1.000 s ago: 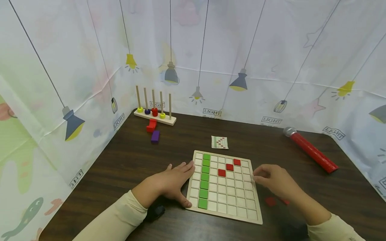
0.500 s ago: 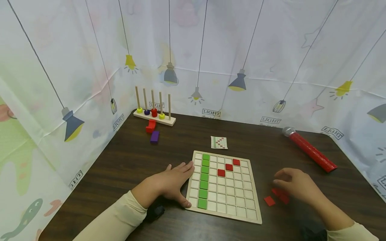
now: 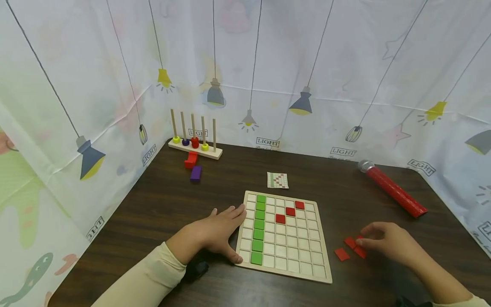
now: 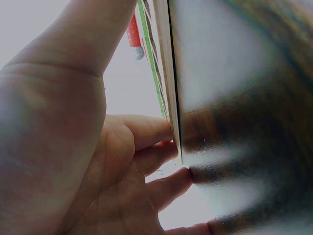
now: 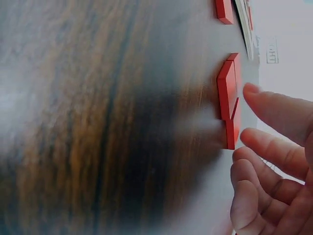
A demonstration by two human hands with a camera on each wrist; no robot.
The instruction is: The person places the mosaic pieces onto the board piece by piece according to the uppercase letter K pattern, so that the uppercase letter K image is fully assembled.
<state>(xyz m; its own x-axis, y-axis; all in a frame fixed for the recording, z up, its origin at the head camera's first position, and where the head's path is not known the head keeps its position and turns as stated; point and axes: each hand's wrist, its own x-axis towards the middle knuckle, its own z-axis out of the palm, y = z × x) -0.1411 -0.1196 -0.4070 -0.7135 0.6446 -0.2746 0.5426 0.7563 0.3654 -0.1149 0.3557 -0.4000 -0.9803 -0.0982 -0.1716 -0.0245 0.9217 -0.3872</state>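
Red tiles (image 3: 354, 246): lie loose on the dark table (image 3: 165, 200), right of the grid board (image 3: 284, 236), just at the right hand's fingertips; one more a little left.
Right hand (image 3: 387, 244): fingers loosely bent over the tiles, close to them; real contact I cannot tell.
Left hand (image 3: 216, 232): flat, fingers straight, pressing the board's left edge.
Writing: "LIGHT" printed on the backdrop (image 3: 343, 151).
Board: one green column, three red tiles.

left hand (image 4: 88, 161), fingers against board edge (image 4: 168, 73)
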